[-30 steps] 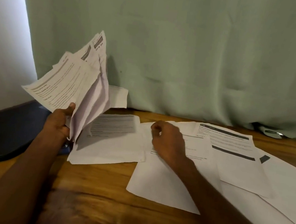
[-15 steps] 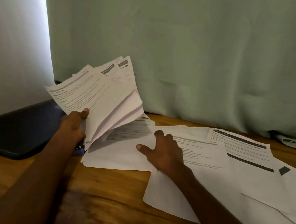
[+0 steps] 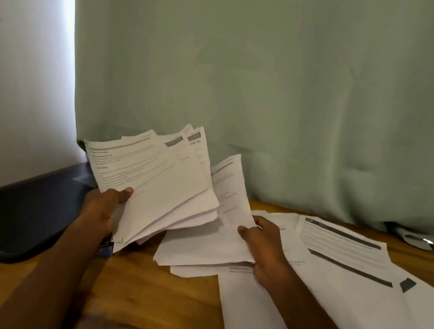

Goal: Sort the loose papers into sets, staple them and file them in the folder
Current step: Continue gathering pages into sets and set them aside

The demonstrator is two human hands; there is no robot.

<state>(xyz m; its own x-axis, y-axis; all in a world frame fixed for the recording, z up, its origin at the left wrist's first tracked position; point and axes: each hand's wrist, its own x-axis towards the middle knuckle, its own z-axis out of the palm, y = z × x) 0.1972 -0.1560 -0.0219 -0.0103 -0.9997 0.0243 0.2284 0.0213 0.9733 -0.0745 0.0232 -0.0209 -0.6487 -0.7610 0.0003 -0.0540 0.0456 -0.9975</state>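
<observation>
L hand [image 3: 99,209] grips a fanned stack of papers [image 3: 163,185], raised above the counter [image 3: 136,305], thumb on top sheet. R hand [image 3: 263,245] pinches edge of a few sheets [image 3: 217,236], far end lifted, near end on counter. More loose sheets [image 3: 347,278] spread flat to the R. Dark folder [image 3: 19,213] lies far L, beside L wrist.

Dim, soft-focus room — bright daylight glare at left wall [image 3: 14,82], wide-angle bending toward edges.

A pale green curtain [image 3: 275,89] hangs behind the wooden table [image 3: 136,305] (daylight glows at its left edge).
</observation>
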